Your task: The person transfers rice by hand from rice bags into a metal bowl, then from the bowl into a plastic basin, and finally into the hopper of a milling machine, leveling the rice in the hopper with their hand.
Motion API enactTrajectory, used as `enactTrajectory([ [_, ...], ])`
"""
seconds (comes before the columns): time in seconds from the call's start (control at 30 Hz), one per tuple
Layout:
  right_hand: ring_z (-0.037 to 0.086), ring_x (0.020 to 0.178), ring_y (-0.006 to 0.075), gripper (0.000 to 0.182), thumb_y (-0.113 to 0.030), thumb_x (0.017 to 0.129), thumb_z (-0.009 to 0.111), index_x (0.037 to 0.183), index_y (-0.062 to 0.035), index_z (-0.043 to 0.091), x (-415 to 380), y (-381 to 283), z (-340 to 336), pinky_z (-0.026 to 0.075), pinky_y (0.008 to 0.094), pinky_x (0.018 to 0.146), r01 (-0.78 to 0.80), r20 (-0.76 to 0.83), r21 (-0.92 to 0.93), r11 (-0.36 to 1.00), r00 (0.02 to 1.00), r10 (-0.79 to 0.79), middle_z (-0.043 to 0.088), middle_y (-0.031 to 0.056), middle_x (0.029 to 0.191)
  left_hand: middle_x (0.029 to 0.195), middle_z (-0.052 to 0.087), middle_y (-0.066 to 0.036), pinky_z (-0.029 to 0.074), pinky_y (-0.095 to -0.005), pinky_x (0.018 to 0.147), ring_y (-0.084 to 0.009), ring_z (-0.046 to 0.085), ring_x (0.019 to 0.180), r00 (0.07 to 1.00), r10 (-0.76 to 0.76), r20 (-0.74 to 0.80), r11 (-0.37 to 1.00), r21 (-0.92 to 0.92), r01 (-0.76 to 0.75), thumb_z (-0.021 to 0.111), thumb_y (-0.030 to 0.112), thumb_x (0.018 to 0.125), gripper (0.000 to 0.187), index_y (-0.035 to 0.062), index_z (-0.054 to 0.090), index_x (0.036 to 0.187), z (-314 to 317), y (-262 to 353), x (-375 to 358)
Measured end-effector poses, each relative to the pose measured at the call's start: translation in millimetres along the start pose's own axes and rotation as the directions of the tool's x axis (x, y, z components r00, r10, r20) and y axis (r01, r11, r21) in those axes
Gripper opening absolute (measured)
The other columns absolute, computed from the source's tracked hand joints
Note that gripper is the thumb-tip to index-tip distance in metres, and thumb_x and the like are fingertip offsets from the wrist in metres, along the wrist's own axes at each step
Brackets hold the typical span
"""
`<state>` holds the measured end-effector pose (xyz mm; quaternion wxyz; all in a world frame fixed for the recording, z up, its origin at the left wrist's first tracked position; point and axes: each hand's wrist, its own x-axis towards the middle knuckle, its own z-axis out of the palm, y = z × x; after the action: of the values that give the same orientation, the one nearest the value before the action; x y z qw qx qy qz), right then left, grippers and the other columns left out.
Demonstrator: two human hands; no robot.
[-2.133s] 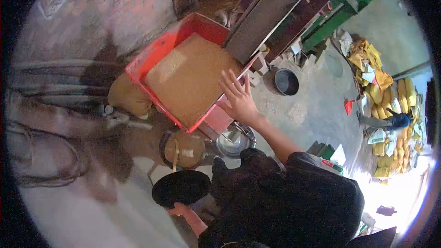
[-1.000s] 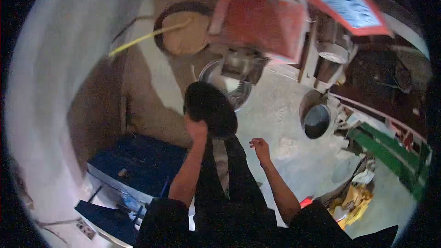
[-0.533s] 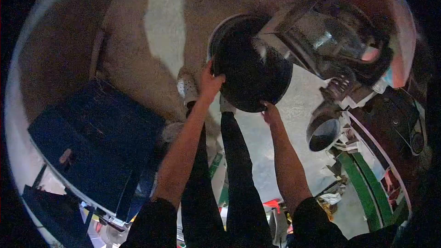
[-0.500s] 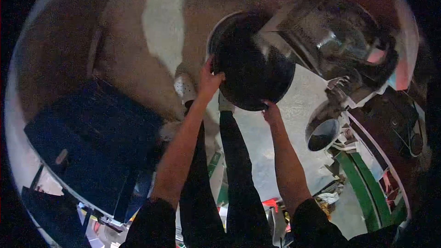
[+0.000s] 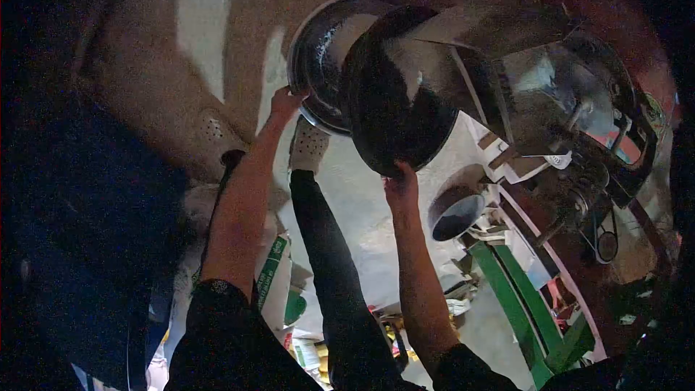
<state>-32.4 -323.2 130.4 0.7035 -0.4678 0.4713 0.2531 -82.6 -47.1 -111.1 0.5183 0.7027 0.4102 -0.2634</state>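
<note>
My right hand [image 5: 402, 181] grips the near rim of a wide, round black basin [image 5: 391, 101], which is tilted beneath a dark metal chute [image 5: 499, 29]. To its left, a second round basin [image 5: 318, 94] with a shiny rim shows partly from behind the black one. My left hand [image 5: 288, 101] is closed on this second basin's left rim. The black basin hides much of the second basin's right side. Dark shadow covers most of the black basin's inside.
A machine with a belt and pulley [image 5: 607, 245] stands at the right, near a green metal frame [image 5: 517, 304]. A small round bucket [image 5: 457, 217] sits on the floor beside it. A large dark blue object [image 5: 87, 232] fills the left. Bags and packets lie near my feet.
My left hand has moved from the black basin to the second basin's rim, now plainly visible at the left. My right hand stays on the black basin, which has tilted. The view has shifted.
</note>
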Motion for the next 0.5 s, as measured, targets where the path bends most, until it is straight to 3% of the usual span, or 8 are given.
enactTrajectory([
  [0.1,0.057,0.093,0.0187,0.039,-0.001,0.07,0.062,0.108,-0.0101,0.056,-5,0,10,0.044,0.0322,0.075,0.014,0.013,0.033,0.999,1.0,-0.014,0.061,0.0027,0.105,0.081,0.065,-0.019,0.049,-0.0435,0.075,-0.0335,0.063,0.081,0.999,0.016,0.045,0.979,0.202,-0.025,0.066,0.044,0.077,0.048,0.0018,0.064,0.099,-47,43,-29],
  [0.17,0.057,0.089,0.0166,0.028,-0.002,0.071,0.062,0.098,-0.0117,0.057,-12,0,21,0.044,0.0312,0.072,-0.013,-0.078,0.044,0.999,0.997,0.017,0.061,0.0016,0.098,0.084,0.065,-0.02,0.049,-0.0433,0.076,-0.0336,0.063,0.083,0.997,0.032,-0.068,0.977,0.213,-0.017,0.065,0.04,0.078,0.046,0.0003,0.064,0.1,-70,7,-21],
  [0.33,0.057,0.085,0.0166,0.019,-0.006,0.073,0.062,0.09,-0.011,0.057,6,17,31,0.043,0.0309,0.068,0.012,-0.04,0.052,0.999,0.999,-0.01,0.061,0.0012,0.094,0.091,0.064,-0.022,0.049,-0.0428,0.077,-0.0339,0.062,0.086,0.952,-0.015,-0.306,0.982,0.177,0.073,0.062,0.031,0.082,0.04,-0.0034,0.062,0.103,-205,-147,-7],
  [0.4,0.057,0.084,0.0168,0.017,-0.006,0.074,0.062,0.089,-0.0102,0.057,31,34,21,0.044,0.0311,0.066,0.014,-0.058,0.058,0.998,0.998,-0.011,0.061,0.0016,0.093,0.091,0.064,-0.021,0.049,-0.0427,0.076,-0.0327,0.062,0.086,0.938,-0.075,-0.338,0.983,0.132,0.126,0.062,0.03,0.082,0.039,-0.0024,0.061,0.104,-265,-162,-34],
  [0.5,0.057,0.077,0.0185,0.015,-0.012,0.078,0.059,0.092,-0.0083,0.056,83,61,7,0.044,0.0331,0.062,0.072,-0.02,-0.135,0.988,0.997,-0.076,0.06,0.0038,0.089,0.092,0.063,-0.019,0.049,-0.0424,0.075,-0.031,0.061,0.085,0.914,-0.142,-0.38,0.986,0.026,0.164,0.063,0.028,0.081,0.038,-0.0009,0.06,0.105,-334,-198,-58],
])
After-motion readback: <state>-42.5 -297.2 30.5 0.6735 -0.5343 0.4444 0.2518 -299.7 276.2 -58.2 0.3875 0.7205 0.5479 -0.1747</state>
